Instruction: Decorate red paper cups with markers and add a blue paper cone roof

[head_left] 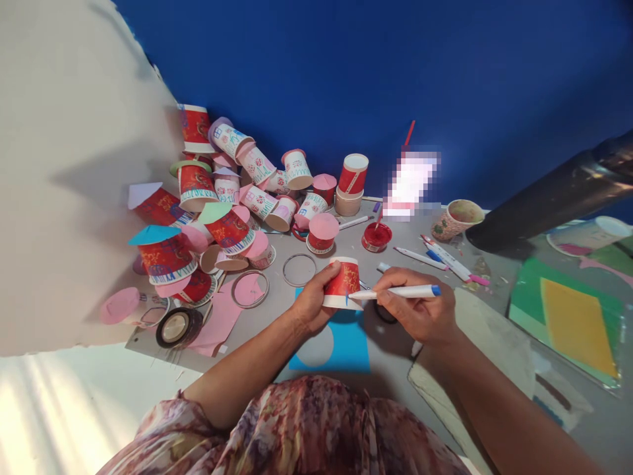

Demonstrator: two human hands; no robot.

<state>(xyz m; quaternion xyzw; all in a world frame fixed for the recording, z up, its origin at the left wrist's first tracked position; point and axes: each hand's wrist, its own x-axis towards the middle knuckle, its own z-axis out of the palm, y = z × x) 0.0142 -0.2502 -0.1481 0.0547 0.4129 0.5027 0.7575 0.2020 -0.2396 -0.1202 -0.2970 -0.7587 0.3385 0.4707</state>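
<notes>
My left hand (316,295) is wrapped round a red paper cup (341,282) with gold print, held upside down with its white rim downward. A white marker (403,292) with a blue end is pinched in my right hand (420,303). The marker's tip touches the cup near its lower edge, where a short blue mark shows. Under the cup lies a sheet of blue paper (353,343) with a round hole cut in it. A metal ring (299,270) rests on the table to the left of the cup.
Decorated paper cups (165,260) with paper tops are heaped at the left. A red paint pot (376,236) with a brush stands behind the cup, near loose markers (448,257). A tape roll (178,326) lies front left; coloured sheets (576,323) and a dark pipe (544,191) are at right.
</notes>
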